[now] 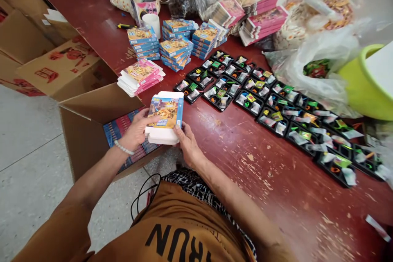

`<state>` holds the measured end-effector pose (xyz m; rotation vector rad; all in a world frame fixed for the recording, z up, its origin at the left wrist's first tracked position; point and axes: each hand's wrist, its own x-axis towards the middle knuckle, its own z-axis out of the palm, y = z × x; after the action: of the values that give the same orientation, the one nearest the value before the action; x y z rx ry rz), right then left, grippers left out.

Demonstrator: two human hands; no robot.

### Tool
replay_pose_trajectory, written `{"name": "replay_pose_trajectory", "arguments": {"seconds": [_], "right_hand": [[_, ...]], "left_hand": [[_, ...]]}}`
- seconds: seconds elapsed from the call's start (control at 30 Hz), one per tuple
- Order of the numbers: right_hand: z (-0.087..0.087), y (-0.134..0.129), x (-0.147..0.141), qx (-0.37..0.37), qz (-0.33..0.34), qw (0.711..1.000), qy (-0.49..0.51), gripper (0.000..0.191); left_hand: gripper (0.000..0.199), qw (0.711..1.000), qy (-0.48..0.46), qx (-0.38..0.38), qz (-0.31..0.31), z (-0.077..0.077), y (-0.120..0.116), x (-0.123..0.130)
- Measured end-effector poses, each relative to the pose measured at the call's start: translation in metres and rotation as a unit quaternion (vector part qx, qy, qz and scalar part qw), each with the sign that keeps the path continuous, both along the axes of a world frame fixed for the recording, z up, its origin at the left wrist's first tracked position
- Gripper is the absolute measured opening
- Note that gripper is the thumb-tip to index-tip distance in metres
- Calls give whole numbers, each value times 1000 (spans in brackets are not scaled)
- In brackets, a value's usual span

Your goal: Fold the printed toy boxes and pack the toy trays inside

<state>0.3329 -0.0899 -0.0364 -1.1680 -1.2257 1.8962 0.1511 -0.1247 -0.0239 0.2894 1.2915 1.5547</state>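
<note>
Between both hands is a blue and yellow printed cardboard box [165,110], its white end flaps standing open at top and bottom. My left hand [139,129], with a beaded bracelet at the wrist, grips its left side, thumb on the front. My right hand [187,141] grips the lower right corner with its thumb on the face. Just beyond lies a pile of flat pink boxes [141,75]. Stacks of closed blue boxes [175,47] stand further back. To the right, black trays [217,92] filled with small toys and white packets lie in rows.
A large open carton [86,135] at the table's left edge holds rows of blue and red boxes [119,127]. Pink box stacks [264,20], filled plastic bags [307,20] and a lime green tub [359,82] line the back. A white cup [152,22] stands behind the blue stacks.
</note>
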Motion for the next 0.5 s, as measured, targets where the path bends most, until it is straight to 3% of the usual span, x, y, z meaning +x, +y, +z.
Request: {"name": "replay_pose_trajectory", "arguments": {"seconds": [0.07,0.1,0.2,0.23,0.3,0.37,0.5], "right_hand": [[2,27,4,174,44,978,-109,46],[3,44,5,268,53,946,-173,43],[7,100,4,457,55,810,-363,59],[8,118,1,481,59,773,-410,68],[9,148,-10,493,64,726,-475,80],[9,169,-22,486,70,706,-510,88],[8,189,-38,465,81,696,-541,97]], "left_hand": [[69,1000,9,1,-5,0,7,-25],[71,1000,18,-1,-5,0,10,-37],[79,998,51,-22,-13,1,13,-64],[82,998,57,-31,-21,1,14,-71],[86,996,63,-44,-37,2,16,-80],[87,995,66,-53,-56,3,19,-86],[85,991,84,-68,-75,9,29,-93]]}}
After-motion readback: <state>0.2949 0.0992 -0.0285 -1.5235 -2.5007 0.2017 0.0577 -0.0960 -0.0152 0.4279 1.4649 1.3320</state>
